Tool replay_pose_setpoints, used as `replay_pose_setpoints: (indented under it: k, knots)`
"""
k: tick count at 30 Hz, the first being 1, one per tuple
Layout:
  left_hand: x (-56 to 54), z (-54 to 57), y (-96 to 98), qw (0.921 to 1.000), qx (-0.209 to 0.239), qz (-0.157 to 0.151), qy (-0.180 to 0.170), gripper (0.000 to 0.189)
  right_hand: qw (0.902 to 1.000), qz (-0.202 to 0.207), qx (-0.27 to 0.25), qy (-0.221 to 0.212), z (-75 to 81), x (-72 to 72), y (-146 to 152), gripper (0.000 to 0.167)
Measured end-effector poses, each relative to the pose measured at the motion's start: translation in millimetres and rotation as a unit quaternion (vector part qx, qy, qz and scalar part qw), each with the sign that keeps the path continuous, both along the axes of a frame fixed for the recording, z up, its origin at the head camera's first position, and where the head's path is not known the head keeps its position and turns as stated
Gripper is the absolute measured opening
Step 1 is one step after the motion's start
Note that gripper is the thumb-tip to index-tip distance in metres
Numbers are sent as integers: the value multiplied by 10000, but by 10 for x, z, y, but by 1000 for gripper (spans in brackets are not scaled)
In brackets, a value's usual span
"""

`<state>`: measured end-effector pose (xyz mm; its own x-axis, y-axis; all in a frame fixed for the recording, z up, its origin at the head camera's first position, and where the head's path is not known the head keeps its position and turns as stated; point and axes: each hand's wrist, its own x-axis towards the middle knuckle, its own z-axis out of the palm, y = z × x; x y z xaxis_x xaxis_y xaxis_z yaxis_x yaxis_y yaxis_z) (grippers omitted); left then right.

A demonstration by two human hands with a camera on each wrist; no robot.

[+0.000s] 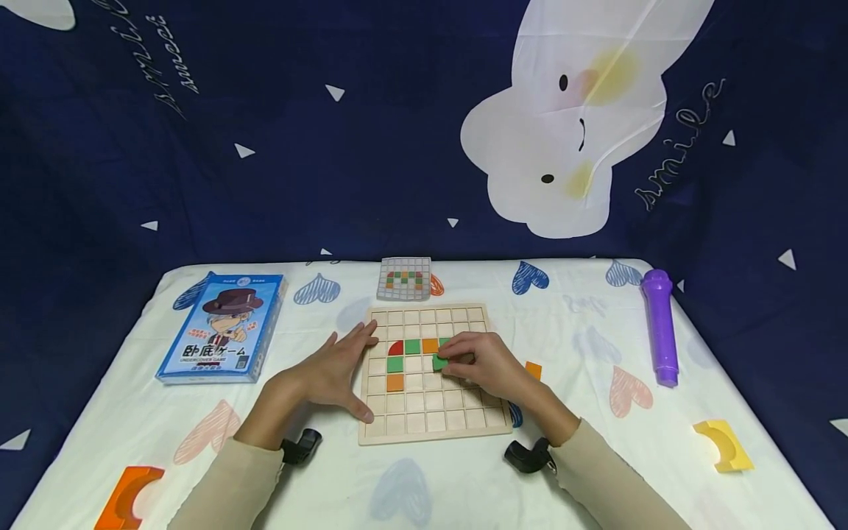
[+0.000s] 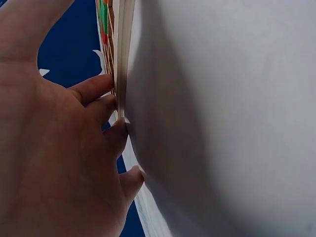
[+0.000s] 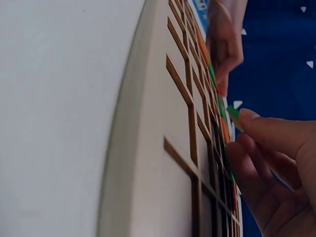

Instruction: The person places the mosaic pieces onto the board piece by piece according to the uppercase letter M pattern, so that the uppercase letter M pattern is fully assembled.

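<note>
A wooden grid board [image 1: 433, 422] lies in the middle of the table. In its cells sit a red rounded tile [image 1: 395, 348], green square tiles [image 1: 413, 347] and orange square tiles [image 1: 394, 383]. My left hand [image 1: 327, 374] rests with spread fingers along the board's left edge; the left wrist view shows fingertips touching the rim. Between thumb and fingers, my right hand [image 1: 486, 362] pinches a green square tile [image 3: 234, 113], held just above the board. The right hand partly hides another green tile in the upper row and cells to its right.
Behind the board lies a small pattern card [image 1: 405, 280]. An orange tile [image 1: 534, 369] is on the cloth to the right. Farther out are a blue game box [image 1: 225, 331], a purple cylinder [image 1: 660, 331], a yellow arched block [image 1: 725, 445] and an orange arched block [image 1: 126, 497].
</note>
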<state>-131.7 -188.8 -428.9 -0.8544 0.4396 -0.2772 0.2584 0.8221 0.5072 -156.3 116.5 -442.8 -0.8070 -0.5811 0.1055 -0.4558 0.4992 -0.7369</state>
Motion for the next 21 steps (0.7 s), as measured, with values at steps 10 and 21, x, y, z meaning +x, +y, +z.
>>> replay_pose_setpoints:
  k: [10,21]
  knots:
    - [-28,-10,5,10000,-62,-34,-37,148,9996,-72,244,105,-53,-19,-98,20]
    - [-24,-2,15,9999,-79,-37,-54,147,9987,-78,450,227,-58,-3,-165,20]
